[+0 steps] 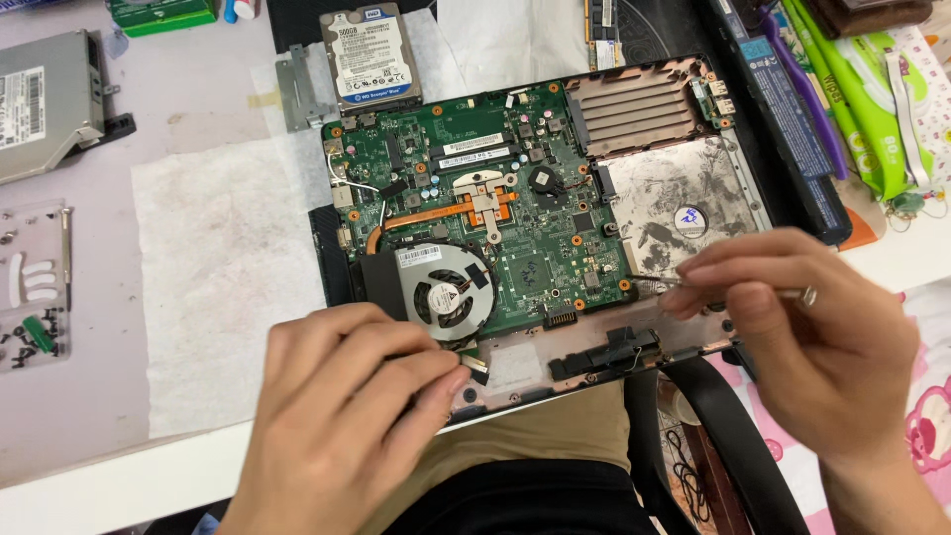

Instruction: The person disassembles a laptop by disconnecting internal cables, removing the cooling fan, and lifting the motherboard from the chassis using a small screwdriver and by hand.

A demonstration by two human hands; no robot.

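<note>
- A cluttered pale table point(89, 297) carries an opened laptop point(540, 213), its green circuit board bare.
- Left hand point(342, 421) rests closed at the front edge beside the fan point(446, 292).
- Right hand point(792, 327) pinches a thin metal tool point(669, 281).
- The board looks stiff yet fragile; best held by its edges.

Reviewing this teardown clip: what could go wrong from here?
1. The thin metal tool in the right hand works beside the bare motherboard; a slip could scratch it.
2. The left hand pinches near the fan; its thin cables could tear.
3. Loose screws on the tray edge may scatter.
</note>
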